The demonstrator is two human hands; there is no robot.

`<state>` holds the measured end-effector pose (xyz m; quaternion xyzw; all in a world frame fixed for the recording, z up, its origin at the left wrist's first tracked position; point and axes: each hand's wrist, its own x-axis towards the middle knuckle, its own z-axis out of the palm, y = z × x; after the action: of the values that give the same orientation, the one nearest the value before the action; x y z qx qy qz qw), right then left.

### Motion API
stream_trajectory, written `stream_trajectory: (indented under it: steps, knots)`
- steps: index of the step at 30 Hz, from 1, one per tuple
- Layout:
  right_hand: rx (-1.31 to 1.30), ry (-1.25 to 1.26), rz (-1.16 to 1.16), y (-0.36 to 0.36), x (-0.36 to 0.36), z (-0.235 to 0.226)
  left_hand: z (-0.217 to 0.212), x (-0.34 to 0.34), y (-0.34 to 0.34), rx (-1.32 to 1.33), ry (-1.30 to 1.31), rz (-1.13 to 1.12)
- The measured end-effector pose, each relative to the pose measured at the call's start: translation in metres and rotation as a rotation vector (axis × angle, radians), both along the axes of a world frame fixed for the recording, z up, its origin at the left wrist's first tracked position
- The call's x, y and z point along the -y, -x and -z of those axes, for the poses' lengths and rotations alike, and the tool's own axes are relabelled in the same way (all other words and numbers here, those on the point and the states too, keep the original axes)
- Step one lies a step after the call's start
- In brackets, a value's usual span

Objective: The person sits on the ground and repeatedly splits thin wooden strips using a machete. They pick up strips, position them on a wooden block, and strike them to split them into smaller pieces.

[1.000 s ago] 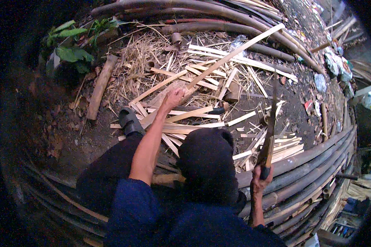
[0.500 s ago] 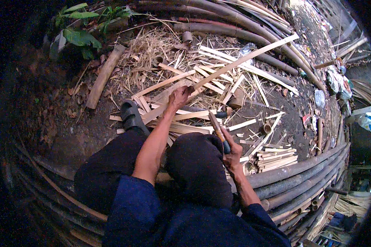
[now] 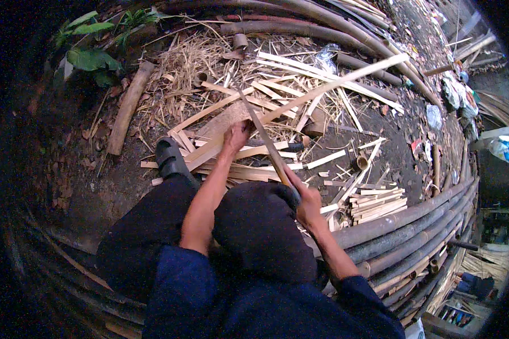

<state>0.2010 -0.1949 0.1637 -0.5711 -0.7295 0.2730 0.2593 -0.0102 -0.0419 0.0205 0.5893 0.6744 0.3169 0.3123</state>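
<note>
Over scattered splints, left hand grips a bamboo strip; right hand clamps a machete.

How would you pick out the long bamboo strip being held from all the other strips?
Start at the pale heap of split strips on the dirt. The long bamboo strip rises from the left hand toward the upper right. Unlike the flat-lying rest, it is lifted, with the blade crossing it.

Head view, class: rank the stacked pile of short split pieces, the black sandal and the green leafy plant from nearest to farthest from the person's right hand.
From the right hand:
1. Stacked pile of short split pieces, just to its right.
2. Black sandal, across to the left, beyond the knee.
3. Green leafy plant, far upper left.
</note>
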Motion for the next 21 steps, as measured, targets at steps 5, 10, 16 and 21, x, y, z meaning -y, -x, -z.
stream_trajectory:
  steps: [5,10,16,21]
  knots:
    - [-0.06,-0.069,-0.001,-0.002,-0.004,0.014,0.003,-0.012,0.012,0.047,0.083,-0.008]
    - [-0.104,0.098,-0.032,-0.054,0.076,-0.021,0.034,-0.018,0.02,-0.058,0.067,-0.028]
    - [-0.081,0.029,0.041,0.035,-0.039,0.009,0.061,-0.011,0.035,-0.04,-0.113,-0.062]
    - [-0.14,-0.045,-0.024,-0.036,0.048,-0.008,0.019,-0.023,0.024,-0.059,0.036,-0.016]
